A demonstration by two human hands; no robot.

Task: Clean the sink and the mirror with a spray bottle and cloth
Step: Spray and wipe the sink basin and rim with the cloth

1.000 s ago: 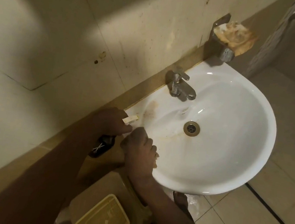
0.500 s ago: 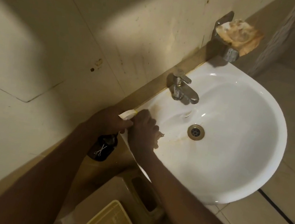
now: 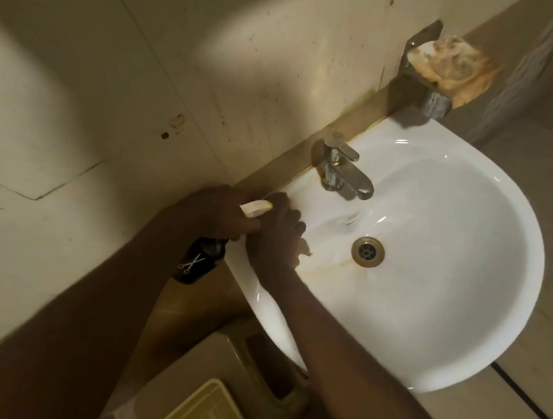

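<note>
Right now the sink-cleaning half of the task seems to be in hand. The left hand (image 3: 211,214) is curled round the top of a dark spray bottle (image 3: 201,260), whose pale nozzle (image 3: 255,208) pokes out between the hands toward the sink (image 3: 447,297); the bottle's body hangs just outside the sink's left rim. The right hand (image 3: 276,240) is bunched over a small cloth (image 3: 304,248) and presses it onto the basin's left inner slope, close to the rim. Only a ragged pale edge of the cloth shows beneath the fingers. A brownish stain (image 3: 327,268) runs from under that hand toward the drain (image 3: 367,251), and the tap (image 3: 344,174) stands just behind, near the wall. A soap dish (image 3: 452,72) on the wall above the sink's far end looks crusted as well. The mirror is not in view.

Judging by the streak, the next move calls for firm rubbing across it toward the drain, perhaps with another squirt first. The mirror remains to be done.
</note>
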